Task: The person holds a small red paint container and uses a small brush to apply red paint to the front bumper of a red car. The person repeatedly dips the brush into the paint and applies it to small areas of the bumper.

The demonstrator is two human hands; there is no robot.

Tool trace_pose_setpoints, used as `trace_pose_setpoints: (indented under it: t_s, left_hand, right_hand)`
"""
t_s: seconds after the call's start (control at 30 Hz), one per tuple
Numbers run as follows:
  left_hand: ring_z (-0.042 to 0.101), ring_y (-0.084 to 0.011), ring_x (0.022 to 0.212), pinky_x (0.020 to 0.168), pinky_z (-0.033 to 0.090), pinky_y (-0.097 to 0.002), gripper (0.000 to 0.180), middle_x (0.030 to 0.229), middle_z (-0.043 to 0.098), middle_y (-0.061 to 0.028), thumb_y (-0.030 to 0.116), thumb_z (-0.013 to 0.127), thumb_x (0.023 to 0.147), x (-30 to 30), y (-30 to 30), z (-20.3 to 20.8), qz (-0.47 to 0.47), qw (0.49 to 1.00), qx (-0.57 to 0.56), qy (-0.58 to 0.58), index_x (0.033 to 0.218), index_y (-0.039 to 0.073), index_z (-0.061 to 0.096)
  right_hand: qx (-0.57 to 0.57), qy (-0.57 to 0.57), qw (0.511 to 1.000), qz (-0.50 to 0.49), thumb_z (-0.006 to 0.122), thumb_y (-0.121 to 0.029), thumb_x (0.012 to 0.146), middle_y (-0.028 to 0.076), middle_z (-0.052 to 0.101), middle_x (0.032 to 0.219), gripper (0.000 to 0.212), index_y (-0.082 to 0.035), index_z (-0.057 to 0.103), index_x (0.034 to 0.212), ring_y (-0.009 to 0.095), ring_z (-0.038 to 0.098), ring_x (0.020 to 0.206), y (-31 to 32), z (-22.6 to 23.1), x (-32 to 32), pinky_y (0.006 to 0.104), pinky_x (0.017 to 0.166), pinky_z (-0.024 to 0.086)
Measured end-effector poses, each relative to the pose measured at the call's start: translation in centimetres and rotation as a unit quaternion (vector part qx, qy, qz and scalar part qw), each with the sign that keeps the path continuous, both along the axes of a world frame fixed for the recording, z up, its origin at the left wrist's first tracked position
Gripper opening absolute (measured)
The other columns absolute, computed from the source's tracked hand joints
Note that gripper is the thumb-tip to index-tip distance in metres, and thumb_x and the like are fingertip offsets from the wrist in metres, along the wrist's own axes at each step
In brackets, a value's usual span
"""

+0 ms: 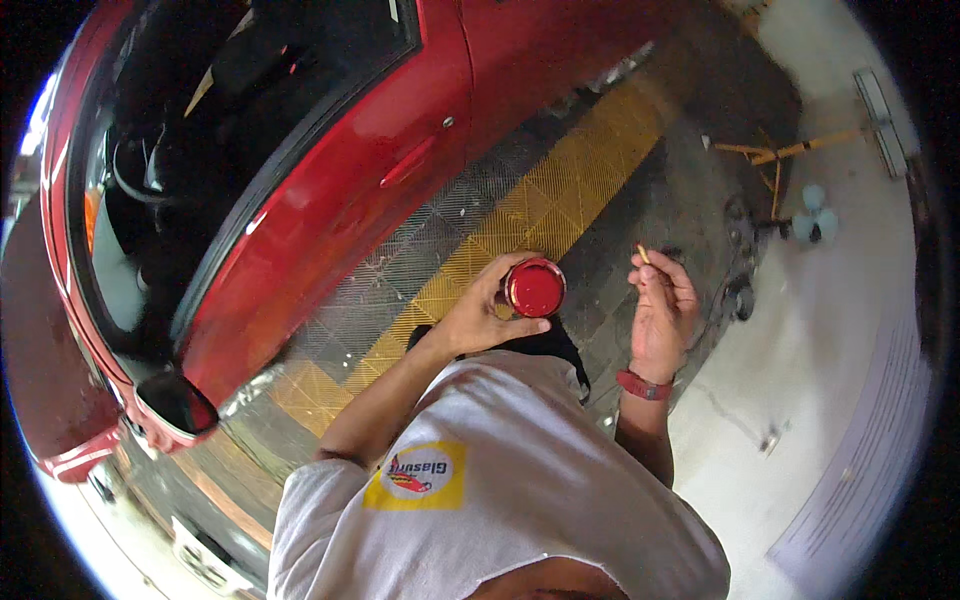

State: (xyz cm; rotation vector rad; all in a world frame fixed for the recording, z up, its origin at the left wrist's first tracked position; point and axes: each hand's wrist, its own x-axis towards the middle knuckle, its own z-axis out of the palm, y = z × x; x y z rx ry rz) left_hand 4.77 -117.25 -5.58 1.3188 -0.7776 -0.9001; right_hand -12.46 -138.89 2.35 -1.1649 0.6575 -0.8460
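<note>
My left hand (pixel 478 318) is wrapped round a small round container of red paint (pixel 537 289), held in front of my body with its red surface facing up. To the right of it and apart from it, my right hand (pixel 661 312) is raised, its fingertips pinching a short, thin, light-coloured stick (pixel 643 255) with a reddish tip. Whether that stick is a small brush I cannot tell. A red band circles my right wrist.
A red car (pixel 330 215) fills the left and upper side, its door handle (pixel 408 163) and side mirror (pixel 176 405) facing me. Grid floor tiles (pixel 545 205), yellow and grey, run alongside. At right stand a yellow stand (pixel 776 156), a light-blue fan (pixel 815 222) and a white wall (pixel 800 370).
</note>
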Motion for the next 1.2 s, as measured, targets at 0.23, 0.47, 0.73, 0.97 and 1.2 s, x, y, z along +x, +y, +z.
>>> trace_pose_setpoints:
  t_s: [0.23,0.47,0.73,0.97,1.2]
  left_hand:
    - [0.065,-0.0281,0.152,0.130,0.053,-0.0448,0.107,0.162,0.064,-0.0158,0.023,0.112,0.082,-0.4,-9.7,-0.7,0.208,0.978,0.010,0.003,0.170,0.003,0.055]
    - [0.066,-0.0316,0.151,0.129,0.053,-0.0457,0.110,0.161,0.064,-0.0178,0.027,0.113,0.080,0.0,-14.5,-0.3,0.304,0.952,0.030,0.025,0.170,0.004,0.054]
    - [0.064,-0.0308,0.154,0.132,0.051,-0.0467,0.114,0.166,0.061,-0.0184,0.022,0.114,0.078,1.1,-13.3,-12.4,0.397,0.912,0.046,0.095,0.172,0.000,0.051]
    - [0.065,-0.0309,0.153,0.132,0.051,-0.0465,0.116,0.168,0.060,-0.0184,0.022,0.112,0.080,3.5,-11.3,-30.1,0.432,0.898,0.064,0.057,0.174,0.000,0.047]
    - [0.063,-0.0301,0.155,0.133,0.052,-0.0458,0.113,0.169,0.059,-0.0180,0.019,0.110,0.083,4.5,-10.1,-48.5,0.446,0.892,0.069,-0.004,0.174,0.001,0.046]
  right_hand:
    - [-0.015,0.068,0.981,0.180,0.083,0.000,0.110,0.016,0.087,0.120,0.019,0.005,0.081,0.128,0.019,0.083,0.109,-15.8,-3.0,10.1,0.0326,0.101,0.067]
    - [-0.033,0.076,0.959,0.270,0.086,0.001,0.108,0.014,0.087,0.120,0.021,0.004,0.082,0.128,0.016,0.082,0.104,-23.6,-6.7,19.8,0.0305,0.098,0.067]
    - [-0.048,0.159,0.932,0.322,0.087,0.000,0.108,0.013,0.088,0.119,0.020,0.003,0.083,0.127,0.015,0.084,0.106,-20.9,-22.0,25.7,0.0290,0.099,0.066]
    - [-0.026,0.118,0.925,0.360,0.087,0.003,0.107,0.004,0.085,0.112,0.014,0.002,0.083,0.121,0.007,0.077,0.097,-16.9,-41.7,29.6,0.0219,0.087,0.062]
    - [-0.193,0.023,0.933,0.302,0.089,-0.001,0.106,0.007,0.088,0.113,0.014,-0.001,0.082,0.118,0.012,0.080,0.098,-15.9,-55.2,33.0,0.0296,0.093,0.064]
